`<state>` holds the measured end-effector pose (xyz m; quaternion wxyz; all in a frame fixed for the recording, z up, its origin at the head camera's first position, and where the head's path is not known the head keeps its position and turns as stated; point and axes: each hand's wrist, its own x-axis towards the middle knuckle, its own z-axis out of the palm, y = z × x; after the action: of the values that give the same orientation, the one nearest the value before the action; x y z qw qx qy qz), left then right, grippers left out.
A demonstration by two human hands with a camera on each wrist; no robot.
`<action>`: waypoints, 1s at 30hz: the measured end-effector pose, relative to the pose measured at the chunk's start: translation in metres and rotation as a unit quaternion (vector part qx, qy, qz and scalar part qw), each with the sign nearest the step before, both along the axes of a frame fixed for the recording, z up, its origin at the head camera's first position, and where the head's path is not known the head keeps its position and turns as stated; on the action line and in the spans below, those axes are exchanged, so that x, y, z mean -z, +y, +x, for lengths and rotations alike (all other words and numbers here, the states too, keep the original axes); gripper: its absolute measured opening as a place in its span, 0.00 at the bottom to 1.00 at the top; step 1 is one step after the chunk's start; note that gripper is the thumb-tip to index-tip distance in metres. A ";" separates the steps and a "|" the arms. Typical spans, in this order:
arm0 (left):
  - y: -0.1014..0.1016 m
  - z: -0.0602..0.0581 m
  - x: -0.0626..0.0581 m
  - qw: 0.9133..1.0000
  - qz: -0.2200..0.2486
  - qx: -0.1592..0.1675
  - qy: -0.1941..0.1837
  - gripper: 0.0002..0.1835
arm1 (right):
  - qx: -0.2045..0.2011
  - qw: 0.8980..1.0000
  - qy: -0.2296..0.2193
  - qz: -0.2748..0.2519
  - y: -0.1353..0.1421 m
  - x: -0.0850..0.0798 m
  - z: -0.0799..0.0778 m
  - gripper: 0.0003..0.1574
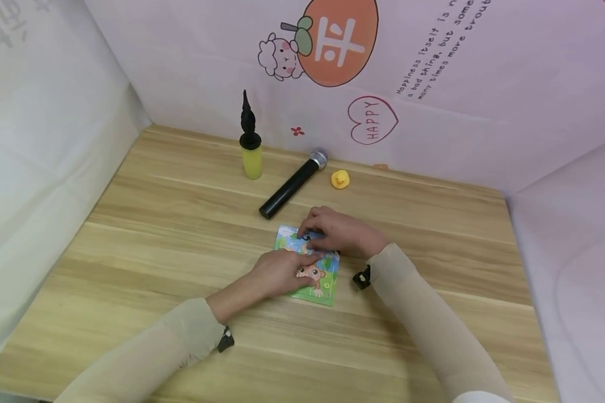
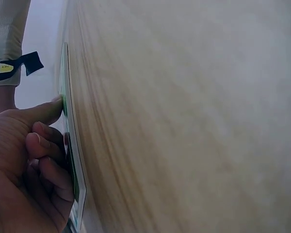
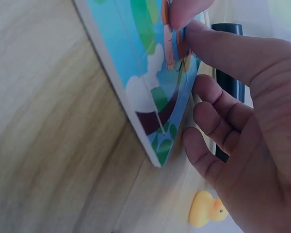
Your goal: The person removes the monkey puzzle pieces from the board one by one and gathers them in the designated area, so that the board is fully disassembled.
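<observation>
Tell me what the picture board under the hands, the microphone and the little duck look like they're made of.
Picture board: perhaps card or thin wood, with a smooth printed face and pale edge.
Microphone: smooth black body, plastic or painted metal; its silvery mesh head looks metal.
Duck: probably rubber or soft plastic, being smooth and moulded-looking.

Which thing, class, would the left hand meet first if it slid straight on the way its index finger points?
The left hand would probably meet the right hand first, toward its wrist, by the right edge of the picture board. Height is hard to judge here, so it might slip underneath.
</observation>
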<state>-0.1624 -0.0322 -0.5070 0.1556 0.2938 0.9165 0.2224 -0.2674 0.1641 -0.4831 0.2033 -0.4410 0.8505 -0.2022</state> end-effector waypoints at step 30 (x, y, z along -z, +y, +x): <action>0.003 0.005 0.001 0.995 -0.067 0.030 0.061 0.37 | 0.044 0.997 -0.017 -0.055 -0.004 -0.006 0.009 0.04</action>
<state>-0.1576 -0.0296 -0.5084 0.1250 0.3230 0.9280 0.1371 -0.2587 0.1597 -0.4773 0.1837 -0.4100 0.8532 -0.2651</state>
